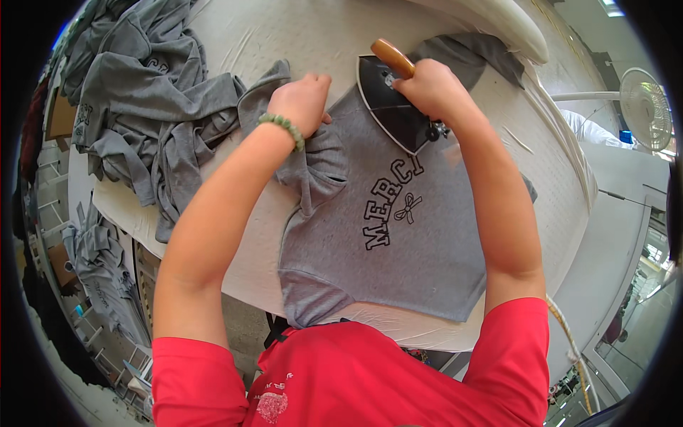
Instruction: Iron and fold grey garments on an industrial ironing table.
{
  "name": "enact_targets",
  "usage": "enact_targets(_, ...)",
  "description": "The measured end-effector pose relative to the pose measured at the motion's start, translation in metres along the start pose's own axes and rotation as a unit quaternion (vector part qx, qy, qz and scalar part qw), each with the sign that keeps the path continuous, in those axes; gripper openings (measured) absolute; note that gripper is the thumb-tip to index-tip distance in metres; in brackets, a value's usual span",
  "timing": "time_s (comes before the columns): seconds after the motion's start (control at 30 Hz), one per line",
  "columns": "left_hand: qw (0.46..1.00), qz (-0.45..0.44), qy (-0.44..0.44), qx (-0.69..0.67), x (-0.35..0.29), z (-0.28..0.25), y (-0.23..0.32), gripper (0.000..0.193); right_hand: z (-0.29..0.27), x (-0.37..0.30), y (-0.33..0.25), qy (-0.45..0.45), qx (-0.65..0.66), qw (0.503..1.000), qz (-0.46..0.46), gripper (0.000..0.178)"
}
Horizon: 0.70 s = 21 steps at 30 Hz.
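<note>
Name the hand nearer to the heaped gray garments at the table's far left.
The left. The left hand is just right of the heap, over bunched fabric; the right hand is farther right, gripping the iron.

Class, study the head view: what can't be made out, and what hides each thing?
All in the head view:
Cloth of the grey sweatshirt under the iron: the iron covers it.
Whether the left hand grips cloth: the hand's own back hides its palm.
How many garments the grey pile holds: folds overlap and the top edge cuts it off.
Lettering on the lower-left grey garments: too small and blurred.
</note>
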<state>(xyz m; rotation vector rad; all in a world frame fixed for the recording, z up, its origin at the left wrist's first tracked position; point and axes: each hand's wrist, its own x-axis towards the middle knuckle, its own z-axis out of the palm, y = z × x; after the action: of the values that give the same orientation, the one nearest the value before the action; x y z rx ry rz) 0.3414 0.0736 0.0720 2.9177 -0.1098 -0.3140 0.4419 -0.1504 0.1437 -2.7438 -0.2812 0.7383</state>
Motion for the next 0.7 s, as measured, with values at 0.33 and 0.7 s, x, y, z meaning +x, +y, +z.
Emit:
enact_targets(0.33,0.938,0.055,0.320,-0.125,-0.137,0.025,0.006,0.015,0.035,-0.026,-0.051,-0.062,-0.074,0.990,-0.106,0.033)
enact_targets(0.7,0.677,-0.357,0.089,-0.638,-0.365,0.102,0.041,0.026,0.064,-0.215,0.098,0.023,0.040,0.995,0.087,0.069)
